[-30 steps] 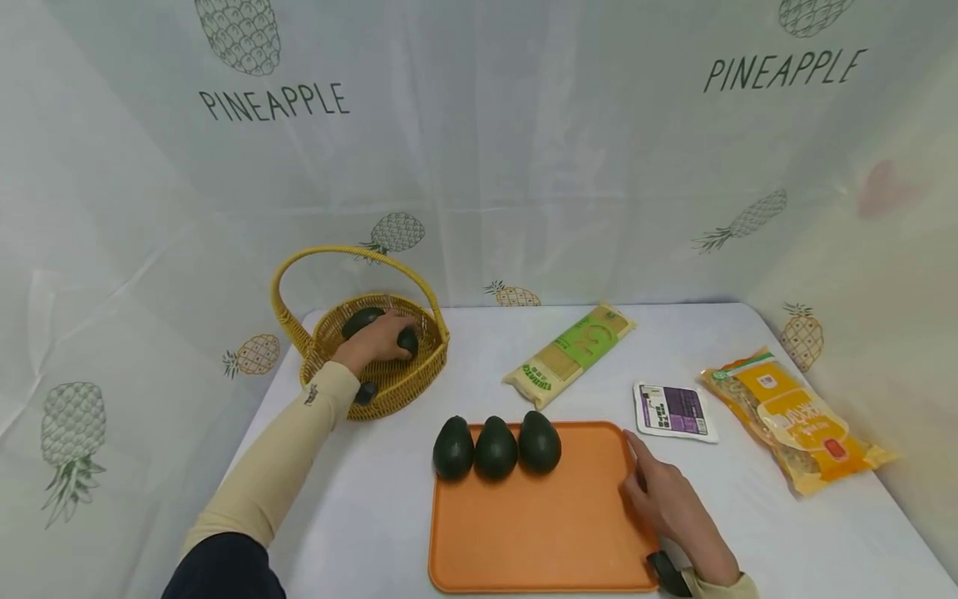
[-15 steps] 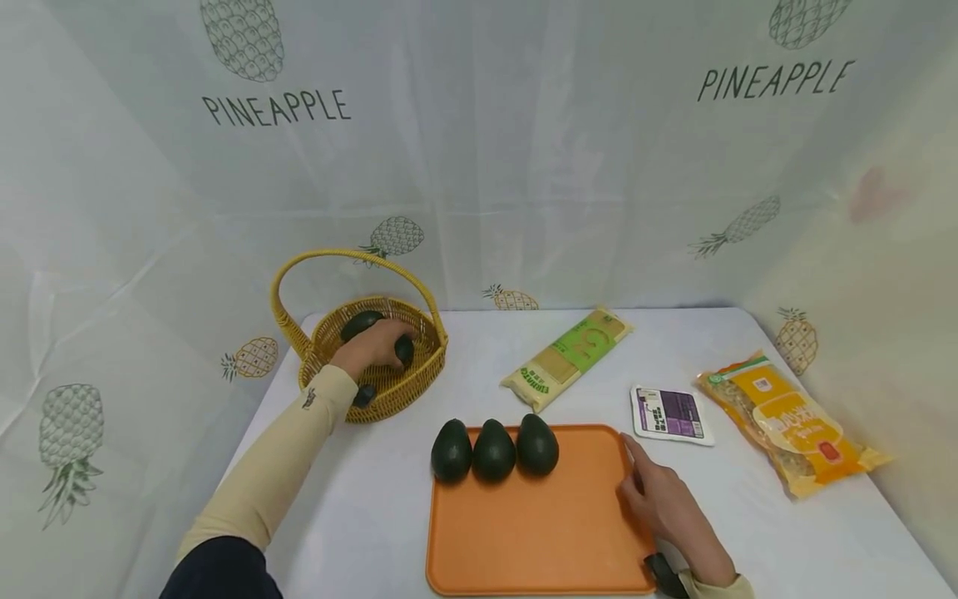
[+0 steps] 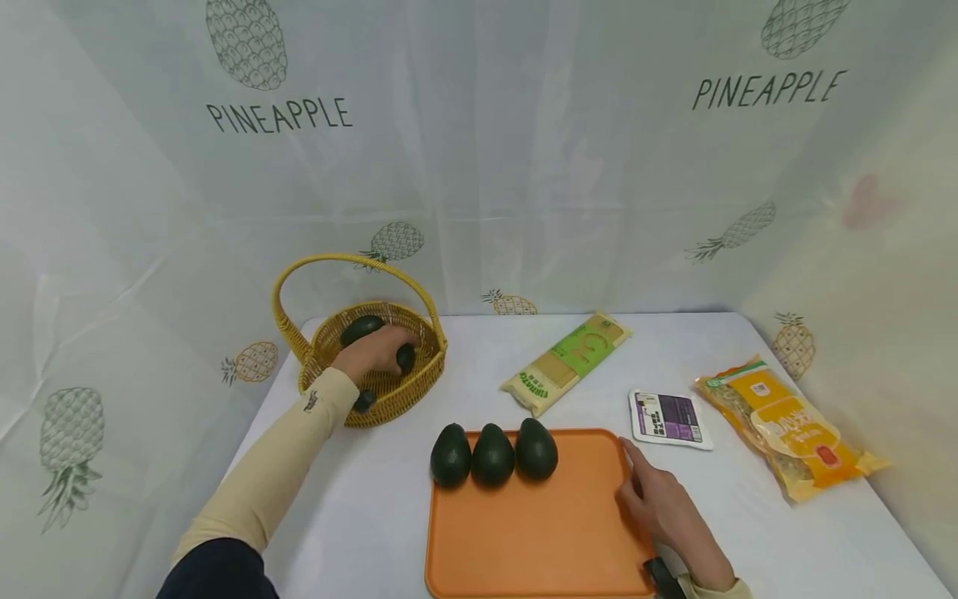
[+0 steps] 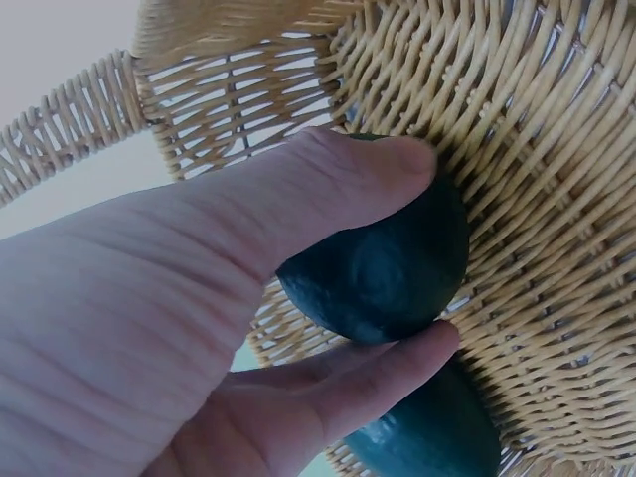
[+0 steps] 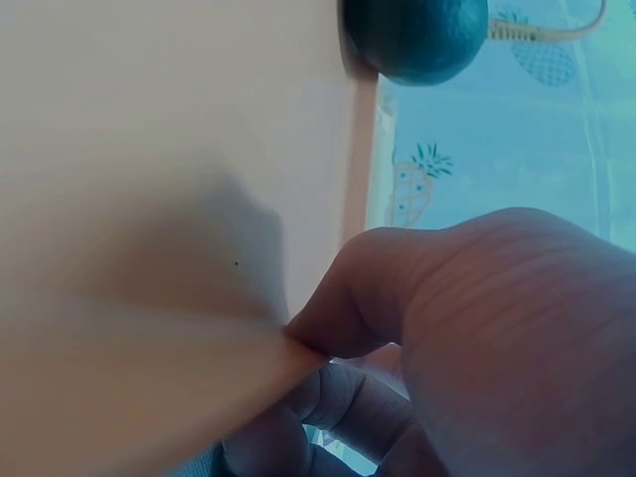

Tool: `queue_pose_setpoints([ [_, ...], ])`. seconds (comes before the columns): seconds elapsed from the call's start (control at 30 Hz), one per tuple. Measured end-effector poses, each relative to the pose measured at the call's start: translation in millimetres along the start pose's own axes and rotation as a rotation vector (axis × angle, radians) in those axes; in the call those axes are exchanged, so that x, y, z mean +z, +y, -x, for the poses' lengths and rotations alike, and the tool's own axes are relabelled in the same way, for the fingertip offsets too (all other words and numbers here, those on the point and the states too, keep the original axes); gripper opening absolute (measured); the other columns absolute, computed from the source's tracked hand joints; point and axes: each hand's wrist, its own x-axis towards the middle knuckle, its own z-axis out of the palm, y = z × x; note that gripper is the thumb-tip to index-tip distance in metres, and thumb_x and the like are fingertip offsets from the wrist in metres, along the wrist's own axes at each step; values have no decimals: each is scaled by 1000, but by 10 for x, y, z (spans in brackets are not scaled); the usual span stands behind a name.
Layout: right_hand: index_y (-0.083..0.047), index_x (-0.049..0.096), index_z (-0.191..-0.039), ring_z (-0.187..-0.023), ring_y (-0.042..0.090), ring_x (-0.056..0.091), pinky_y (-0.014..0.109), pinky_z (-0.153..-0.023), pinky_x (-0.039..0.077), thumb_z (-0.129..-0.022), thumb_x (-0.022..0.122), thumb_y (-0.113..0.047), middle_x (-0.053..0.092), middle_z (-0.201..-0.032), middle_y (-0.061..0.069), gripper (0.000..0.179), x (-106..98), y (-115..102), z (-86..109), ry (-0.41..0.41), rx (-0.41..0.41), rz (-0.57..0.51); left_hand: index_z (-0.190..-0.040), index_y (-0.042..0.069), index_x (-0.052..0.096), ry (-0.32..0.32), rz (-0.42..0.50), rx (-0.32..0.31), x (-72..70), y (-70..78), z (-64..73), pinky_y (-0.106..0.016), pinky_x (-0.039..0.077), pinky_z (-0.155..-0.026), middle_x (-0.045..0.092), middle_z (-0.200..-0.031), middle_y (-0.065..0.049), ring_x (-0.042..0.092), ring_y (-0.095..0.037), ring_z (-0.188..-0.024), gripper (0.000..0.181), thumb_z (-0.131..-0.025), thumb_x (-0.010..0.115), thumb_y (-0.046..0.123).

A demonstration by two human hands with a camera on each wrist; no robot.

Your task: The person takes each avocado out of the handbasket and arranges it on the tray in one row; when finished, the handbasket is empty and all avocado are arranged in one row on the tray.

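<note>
Inside the yellow wicker basket (image 3: 407, 398), my left hand (image 3: 377, 349) grips a dark green avocado (image 4: 383, 263), thumb on one side and fingers on the other. Another avocado (image 3: 362, 329) lies beside it in the basket, partly behind my fingers in the left wrist view. My right hand (image 3: 664, 506) pinches the right rim of an orange tray (image 3: 539, 532) between thumb and curled fingers. Three avocados stand side by side along the tray's far edge: a left one (image 3: 451, 456), a middle one (image 3: 493, 456) and a right one (image 3: 536, 449).
Behind the tray lies a packet of noodles (image 3: 569, 363) with a green label. A small white and purple packet (image 3: 669, 418) and a yellow bag (image 3: 789, 428) lie to the right. The basket's tall handle (image 3: 359, 259) arches above my left hand. A pineapple-print curtain hangs behind.
Everything sits slightly lower in the head view, as the camera has tipped a little. Both hands keep their places, the left on the avocado and the right on the tray.
</note>
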Motion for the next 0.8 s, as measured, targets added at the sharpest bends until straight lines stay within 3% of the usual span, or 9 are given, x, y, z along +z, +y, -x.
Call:
queue_pose_setpoints([
  [0.13,2,47,-155,-58,9,42,26,-55,33,-94,62,-9,46,-67,-4,63,-10,-47,19,14,-8,-4,-145,-1,64,-4,-17,0,14,-11,3,-54,51,-115,63,-150,-22,55,-45,-143,61,-88,86,3],
  [0.33,0,47,-153,-56,3,38,23,-54,31,-94,63,-12,42,-65,-10,63,112,135,-17,82,-77,40,-147,-1,62,41,25,13,-30,-32,80,-58,46,-119,60,-153,-21,51,-47,-147,62,-89,85,6],
  [0.57,1,43,-159,-61,12,44,26,-57,33,-97,61,-8,47,-69,-3,65,-74,-117,20,-47,48,10,-148,-3,60,118,39,37,-108,-28,264,-62,38,-124,57,-155,-23,48,-49,-148,63,-91,85,10],
  [0.8,1,45,-157,-59,8,43,25,-56,33,-96,62,-9,45,-67,-5,65,-13,-9,-19,-11,-4,18,-148,-2,60,190,49,1,-220,95,502,-61,47,-118,54,-158,-26,50,-49,-146,64,-91,85,13],
])
